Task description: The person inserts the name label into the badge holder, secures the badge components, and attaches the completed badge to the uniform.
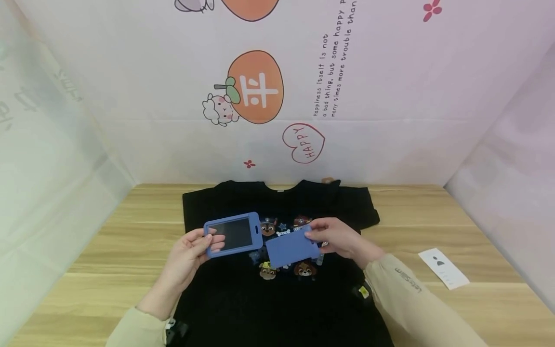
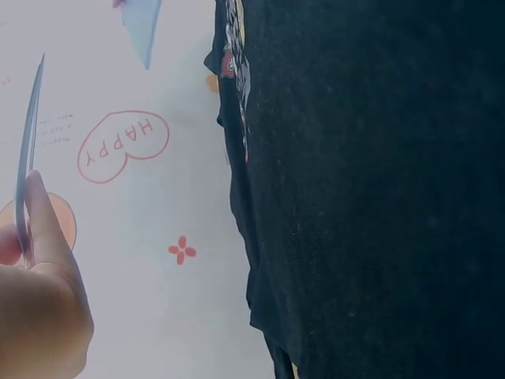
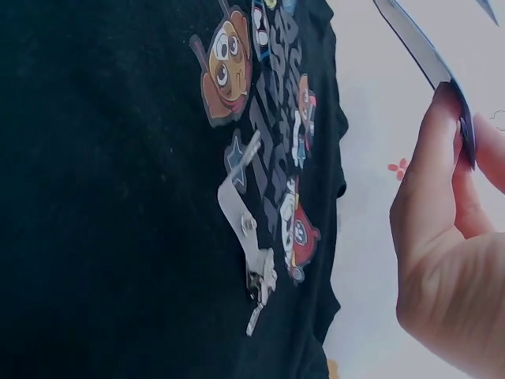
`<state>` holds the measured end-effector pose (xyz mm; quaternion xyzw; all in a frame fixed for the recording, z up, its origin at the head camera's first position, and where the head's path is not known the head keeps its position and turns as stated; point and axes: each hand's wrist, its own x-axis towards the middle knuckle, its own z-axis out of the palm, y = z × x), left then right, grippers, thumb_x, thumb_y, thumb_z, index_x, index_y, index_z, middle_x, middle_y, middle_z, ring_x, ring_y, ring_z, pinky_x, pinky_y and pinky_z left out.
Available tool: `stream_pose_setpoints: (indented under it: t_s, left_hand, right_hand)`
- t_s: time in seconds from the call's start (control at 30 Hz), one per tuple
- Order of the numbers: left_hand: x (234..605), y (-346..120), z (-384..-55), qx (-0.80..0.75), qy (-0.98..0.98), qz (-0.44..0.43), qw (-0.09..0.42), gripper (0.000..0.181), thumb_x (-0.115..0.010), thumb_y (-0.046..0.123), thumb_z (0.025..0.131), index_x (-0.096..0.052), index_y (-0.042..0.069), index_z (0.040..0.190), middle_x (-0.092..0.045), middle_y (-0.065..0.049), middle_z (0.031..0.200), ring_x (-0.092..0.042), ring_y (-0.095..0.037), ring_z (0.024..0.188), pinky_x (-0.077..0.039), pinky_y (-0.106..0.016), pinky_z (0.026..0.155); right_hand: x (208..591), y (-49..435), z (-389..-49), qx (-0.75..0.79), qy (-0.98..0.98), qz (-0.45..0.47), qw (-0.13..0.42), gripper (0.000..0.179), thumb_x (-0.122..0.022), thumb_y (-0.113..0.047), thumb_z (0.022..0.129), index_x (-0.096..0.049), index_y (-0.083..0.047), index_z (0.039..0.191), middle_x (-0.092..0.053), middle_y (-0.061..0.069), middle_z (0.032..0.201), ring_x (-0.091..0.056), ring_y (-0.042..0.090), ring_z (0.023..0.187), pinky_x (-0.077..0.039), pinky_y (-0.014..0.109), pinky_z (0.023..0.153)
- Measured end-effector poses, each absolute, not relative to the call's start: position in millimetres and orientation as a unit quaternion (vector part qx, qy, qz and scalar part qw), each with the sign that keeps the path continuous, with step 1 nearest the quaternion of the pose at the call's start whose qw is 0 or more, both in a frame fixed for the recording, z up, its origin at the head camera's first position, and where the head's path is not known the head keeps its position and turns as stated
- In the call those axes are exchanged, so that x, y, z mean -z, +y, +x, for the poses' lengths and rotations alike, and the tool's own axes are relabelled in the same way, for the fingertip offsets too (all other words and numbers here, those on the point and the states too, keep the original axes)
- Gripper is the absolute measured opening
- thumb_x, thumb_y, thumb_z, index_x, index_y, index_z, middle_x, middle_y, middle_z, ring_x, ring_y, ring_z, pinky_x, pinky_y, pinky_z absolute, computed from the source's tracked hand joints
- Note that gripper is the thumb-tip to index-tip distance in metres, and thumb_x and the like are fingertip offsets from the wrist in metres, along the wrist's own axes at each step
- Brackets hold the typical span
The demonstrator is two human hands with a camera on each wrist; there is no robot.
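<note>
My left hand (image 1: pixel 191 253) pinches a blue badge holder frame (image 1: pixel 256 236) with a clear window, thumb on the front and fingers showing through the window. In the left wrist view the frame (image 2: pixel 30 134) is edge-on. To its right, my right hand (image 1: pixel 338 238) pinches a flat blue cover panel (image 1: pixel 288 248) at its right end. Frame and panel are held apart, above a black T-shirt (image 1: pixel 277 303) with cartoon dog prints. A badge clip with a pale strap (image 3: pixel 241 217) lies on the shirt in the right wrist view.
A white card (image 1: pixel 443 268) with a small person icon lies on the wooden table (image 1: pixel 485 308) to the right of the shirt. Behind the table hangs a white printed cloth (image 1: pixel 381 96), with more pale cloth (image 1: pixel 56 144) along the sides.
</note>
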<state>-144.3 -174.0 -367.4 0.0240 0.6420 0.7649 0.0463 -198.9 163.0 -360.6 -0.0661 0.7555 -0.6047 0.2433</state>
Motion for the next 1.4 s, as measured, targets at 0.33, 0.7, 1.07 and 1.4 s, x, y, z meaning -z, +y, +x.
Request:
stream_pose_setpoints:
  t_s: [0.33, 0.7, 1.07, 1.4]
  left_hand:
    - [364.7, -178.7, -142.9, -0.768, 0.639, 0.021, 0.042, 0.012, -0.049, 0.01, 0.099, -0.06, 0.016, 0.099, -0.073, 0.009, 0.09, -0.069, -0.004, 0.085, -0.054, -0.02, 0.08]
    - [365.1, -180.2, -144.5, -0.772, 0.634, 0.021, 0.043, 0.011, -0.048, 0.011, 0.099, -0.059, 0.012, 0.102, -0.073, 0.009, 0.091, -0.068, -0.004, 0.087, -0.054, -0.02, 0.08]
    - [368.6, -178.1, -143.1, -0.771, 0.635, 0.004, 0.048, 0.011, -0.05, 0.01, 0.098, -0.06, 0.014, 0.099, -0.073, 0.009, 0.09, -0.068, -0.005, 0.087, -0.054, -0.021, 0.081]
    - [367.6, -176.3, -143.2, -0.772, 0.633, 0.005, 0.051, 0.012, -0.049, 0.009, 0.098, -0.059, 0.014, 0.099, -0.073, 0.008, 0.09, -0.069, -0.005, 0.087, -0.054, -0.021, 0.081]
  right_hand:
    - [374.3, 143.5, -212.4, 0.597, 0.759, -0.046, 0.254, 0.025, -0.058, -0.015, 0.094, -0.058, 0.002, 0.112, -0.058, 0.01, 0.101, -0.057, 0.019, 0.084, -0.053, 0.029, 0.068]
    - [385.4, 127.7, -218.4, 0.56, 0.788, -0.035, 0.252, 0.023, -0.06, -0.011, 0.092, -0.061, 0.003, 0.11, -0.06, 0.015, 0.106, -0.06, 0.024, 0.094, -0.056, 0.041, 0.077]
    - [394.2, 130.4, -223.6, 0.56, 0.778, -0.013, 0.284, 0.025, -0.06, -0.008, 0.09, -0.058, 0.002, 0.114, -0.064, 0.014, 0.104, -0.064, 0.02, 0.088, -0.056, 0.037, 0.072]
    - [392.8, 131.9, -227.2, 0.533, 0.795, -0.047, 0.286, 0.034, -0.058, -0.002, 0.088, -0.055, 0.006, 0.121, -0.063, 0.016, 0.108, -0.063, 0.021, 0.091, -0.056, 0.04, 0.079]
